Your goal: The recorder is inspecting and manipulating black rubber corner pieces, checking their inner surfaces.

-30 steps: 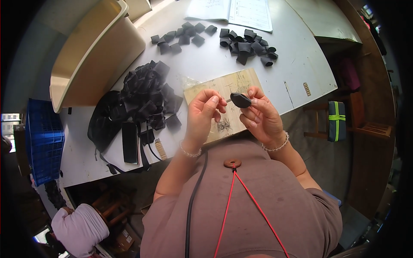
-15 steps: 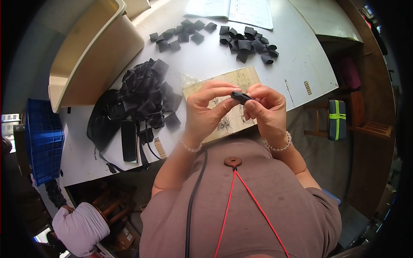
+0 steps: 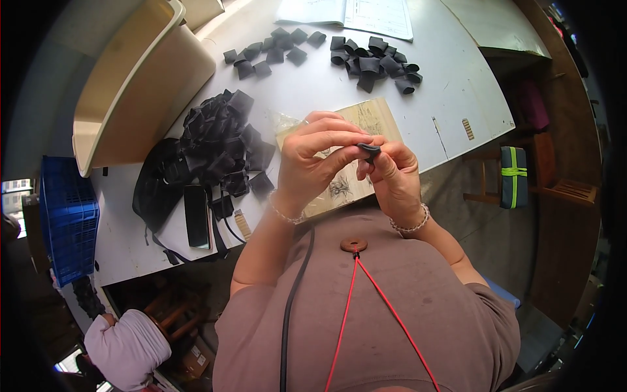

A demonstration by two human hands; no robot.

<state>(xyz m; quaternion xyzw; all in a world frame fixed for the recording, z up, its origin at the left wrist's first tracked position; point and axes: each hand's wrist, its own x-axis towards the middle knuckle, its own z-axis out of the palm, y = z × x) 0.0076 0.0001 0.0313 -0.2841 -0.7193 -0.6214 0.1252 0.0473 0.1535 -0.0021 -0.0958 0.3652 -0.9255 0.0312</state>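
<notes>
Between both hands, above a wooden board (image 3: 362, 186), is a small piece of black fabric (image 3: 369, 150), bent into a fold. My left hand (image 3: 318, 151) pinches its left end with thumb and fingers. My right hand (image 3: 394, 171) grips it from the right, the thumb pressed against its lower side. A heap of black fabric pieces (image 3: 215, 140) lies on the table left of my left hand. Farther off are a loose group of flat black pieces (image 3: 275, 47) and, to its right, a pile of looped black pieces (image 3: 373, 63).
A beige plastic bin (image 3: 150, 85) stands at the left, with a blue crate (image 3: 67, 219) beyond the table's edge. A black bag (image 3: 155, 179) and a phone (image 3: 197, 217) lie by the heap. An open notebook (image 3: 375, 16) is at the back. A person (image 3: 127, 349) sits lower left.
My right hand has moved left and its wrist has turned inward, closer to my left hand. The fabric piece has turned between my fingers and now looks more tightly folded.
</notes>
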